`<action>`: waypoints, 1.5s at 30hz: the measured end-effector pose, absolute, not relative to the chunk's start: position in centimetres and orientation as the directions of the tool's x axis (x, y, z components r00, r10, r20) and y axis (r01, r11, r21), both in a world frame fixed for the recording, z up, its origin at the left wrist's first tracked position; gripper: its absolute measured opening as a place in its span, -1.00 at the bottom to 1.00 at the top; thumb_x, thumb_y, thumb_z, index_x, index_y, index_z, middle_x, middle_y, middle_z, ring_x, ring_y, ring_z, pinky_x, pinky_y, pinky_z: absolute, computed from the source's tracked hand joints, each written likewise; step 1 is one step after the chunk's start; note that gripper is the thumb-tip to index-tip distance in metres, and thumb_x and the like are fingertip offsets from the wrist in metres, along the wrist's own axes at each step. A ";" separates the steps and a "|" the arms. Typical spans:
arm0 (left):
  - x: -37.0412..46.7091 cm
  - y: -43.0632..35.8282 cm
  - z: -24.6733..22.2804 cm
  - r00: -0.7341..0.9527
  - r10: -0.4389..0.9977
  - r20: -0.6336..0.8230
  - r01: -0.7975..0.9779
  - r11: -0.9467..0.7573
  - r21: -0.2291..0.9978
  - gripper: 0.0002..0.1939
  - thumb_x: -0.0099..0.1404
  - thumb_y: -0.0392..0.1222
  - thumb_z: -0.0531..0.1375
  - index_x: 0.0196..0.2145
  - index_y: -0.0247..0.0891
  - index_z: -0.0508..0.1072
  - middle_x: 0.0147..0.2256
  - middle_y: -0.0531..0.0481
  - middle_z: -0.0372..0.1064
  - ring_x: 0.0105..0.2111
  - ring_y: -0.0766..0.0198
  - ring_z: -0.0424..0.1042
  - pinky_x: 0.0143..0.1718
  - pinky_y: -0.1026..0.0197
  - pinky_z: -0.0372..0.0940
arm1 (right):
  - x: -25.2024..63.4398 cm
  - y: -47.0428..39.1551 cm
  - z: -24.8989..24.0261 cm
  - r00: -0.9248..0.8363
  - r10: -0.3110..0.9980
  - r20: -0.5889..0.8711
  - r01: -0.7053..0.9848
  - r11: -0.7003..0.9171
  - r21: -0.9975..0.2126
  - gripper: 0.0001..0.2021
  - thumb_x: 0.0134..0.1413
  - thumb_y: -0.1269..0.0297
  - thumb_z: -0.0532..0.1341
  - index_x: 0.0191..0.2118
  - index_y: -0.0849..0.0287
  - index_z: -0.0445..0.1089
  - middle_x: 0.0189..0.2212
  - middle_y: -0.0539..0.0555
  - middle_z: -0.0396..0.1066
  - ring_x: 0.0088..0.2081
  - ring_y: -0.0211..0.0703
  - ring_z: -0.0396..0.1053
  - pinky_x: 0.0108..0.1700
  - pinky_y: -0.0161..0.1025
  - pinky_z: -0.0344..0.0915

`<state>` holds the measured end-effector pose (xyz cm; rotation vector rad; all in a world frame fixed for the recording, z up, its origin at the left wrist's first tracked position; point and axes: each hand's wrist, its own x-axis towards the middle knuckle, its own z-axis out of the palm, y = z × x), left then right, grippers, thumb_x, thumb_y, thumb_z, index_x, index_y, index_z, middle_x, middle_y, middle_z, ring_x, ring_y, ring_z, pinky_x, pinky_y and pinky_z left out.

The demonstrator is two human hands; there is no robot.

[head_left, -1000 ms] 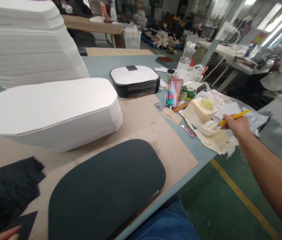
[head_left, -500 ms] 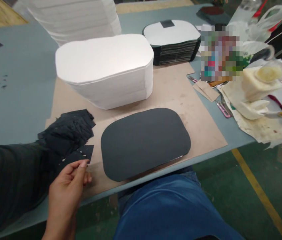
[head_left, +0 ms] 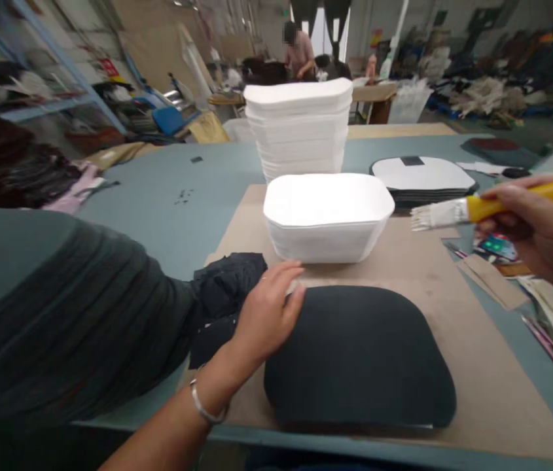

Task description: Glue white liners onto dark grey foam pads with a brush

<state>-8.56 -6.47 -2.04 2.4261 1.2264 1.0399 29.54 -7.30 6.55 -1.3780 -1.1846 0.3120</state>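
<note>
My left hand point(head_left: 269, 314), with a bracelet at its wrist, hovers over the left edge of a dark rounded panel point(head_left: 359, 360). Its fingers are stretched out and the thumb stands apart, with nothing seen in them. At the right, my right hand point(head_left: 546, 229) is wrapped around the yellow handle of a flat brush point(head_left: 445, 214). The bristles point left and look whitish. Beside my left hand lies a heap of small dark pieces point(head_left: 230, 281). Behind the panel stands a stack of white rounded sheets point(head_left: 328, 242).
A brown board point(head_left: 492, 392) lies under the panel. Farther back stand a taller white stack point(head_left: 300, 137) and a dark-edged stack point(head_left: 423, 173). Pink snips point(head_left: 548, 343) lie at the right. A large dark layered pile point(head_left: 74, 320) fills the left. A person point(head_left: 300, 55) works in the background.
The view has tilted up. My left hand has moved from the dark pieces to above the panel, its pinch now opened. My right hand has raised the brush from the glue-like tub.
</note>
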 end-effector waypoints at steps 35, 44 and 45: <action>-0.2 1.8 -0.1 0.522 0.612 0.594 0.738 -0.673 0.046 -0.73 0.55 -0.14 -0.01 -0.03 -0.25 0.45 -0.08 -0.08 0.35 -0.03 0.01 0.35 -0.10 -0.11 0.32 | 12.3 23.0 13.1 -0.336 0.939 0.068 0.534 0.249 -0.808 -0.96 0.10 0.35 0.40 -0.32 0.18 0.56 -0.36 0.09 0.52 -0.40 -0.24 0.38 -0.42 -0.32 0.31; -0.1 2.1 0.4 0.535 0.617 0.577 0.741 -0.671 0.031 -0.72 0.55 -0.10 -0.01 -0.02 -0.21 0.45 -0.07 -0.07 0.40 -0.01 -0.04 0.38 -0.12 -0.13 0.33 | 24.7 19.3 13.7 -0.086 0.995 0.043 0.717 0.092 -0.692 -0.85 0.14 0.31 0.37 -0.22 0.30 0.55 -0.29 0.20 0.54 -0.38 -0.23 0.37 -0.32 -0.25 0.30; -0.2 2.1 0.5 0.539 0.623 0.567 0.742 -0.670 0.030 -0.71 0.55 -0.10 -0.02 -0.02 -0.20 0.45 -0.06 -0.07 0.40 -0.01 -0.04 0.38 -0.12 -0.14 0.33 | 25.5 18.5 13.7 -0.051 0.997 0.054 0.735 0.074 -0.674 -0.85 0.16 0.31 0.36 -0.23 0.31 0.54 -0.32 0.20 0.53 -0.40 -0.24 0.35 -0.33 -0.25 0.29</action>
